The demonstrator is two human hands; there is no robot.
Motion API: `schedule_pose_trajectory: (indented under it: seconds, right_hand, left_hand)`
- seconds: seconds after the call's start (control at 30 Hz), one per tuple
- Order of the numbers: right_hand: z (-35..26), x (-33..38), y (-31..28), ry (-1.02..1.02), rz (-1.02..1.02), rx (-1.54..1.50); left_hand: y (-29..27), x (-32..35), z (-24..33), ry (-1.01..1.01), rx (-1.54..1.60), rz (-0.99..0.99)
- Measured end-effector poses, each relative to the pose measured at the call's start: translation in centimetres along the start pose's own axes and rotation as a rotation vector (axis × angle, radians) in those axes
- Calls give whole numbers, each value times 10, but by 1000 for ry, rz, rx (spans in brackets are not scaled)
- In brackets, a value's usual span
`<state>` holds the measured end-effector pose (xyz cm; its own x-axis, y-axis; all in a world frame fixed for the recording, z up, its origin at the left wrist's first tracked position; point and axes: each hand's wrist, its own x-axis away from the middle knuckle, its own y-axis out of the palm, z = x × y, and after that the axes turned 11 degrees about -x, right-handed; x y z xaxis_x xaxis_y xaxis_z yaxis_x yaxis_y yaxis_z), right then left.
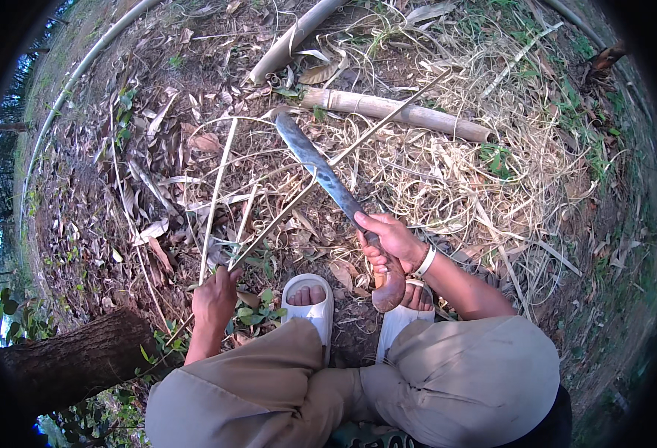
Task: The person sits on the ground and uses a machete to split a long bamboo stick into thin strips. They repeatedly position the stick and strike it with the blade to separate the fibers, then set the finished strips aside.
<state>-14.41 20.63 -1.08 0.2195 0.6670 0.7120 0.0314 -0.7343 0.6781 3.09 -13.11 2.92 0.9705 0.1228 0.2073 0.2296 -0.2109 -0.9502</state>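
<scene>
A machete (317, 170) with a long dark, stained blade and a wooden, knob-ended handle is held in my right hand (389, 246). Its blade slants up and to the left, over the ground before my feet. Closed on the ends of thin split bamboo strips is my left hand (215, 300), in front of my left knee. One pale strip (218, 196) rises almost straight from it. Another, darker strip (274, 222) runs up to the right and crosses the machete blade; whether they touch I cannot tell.
Two bamboo poles lie ahead, one crosswise (410, 117) and one slanting away (292, 45). Curly bamboo shavings (485, 190) cover the ground on the right. A thick log (82, 358) is at lower left. White slippers (319, 313) are on my feet, among dry leaves.
</scene>
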Motion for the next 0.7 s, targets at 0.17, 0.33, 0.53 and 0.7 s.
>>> schedule_pose_trajectory:
  seconds: [0.17, 0.33, 0.53, 0.7]
  right_hand:
    - [-17, -4, -24, -339, 235, 259]
    - [1, 7, -17, -366, 262, 439]
    - [-2, 21, -29, -306, 199, 443]
    - [32, 3, -10, -392, 293, 238]
  left_hand:
    - [-13, -3, 10, 49, 121, -11]
    - [-18, -17, 34, 15, 119, -30]
    - [-17, -14, 44, 37, 148, -51]
    - [-19, -34, 52, 58, 177, -30]
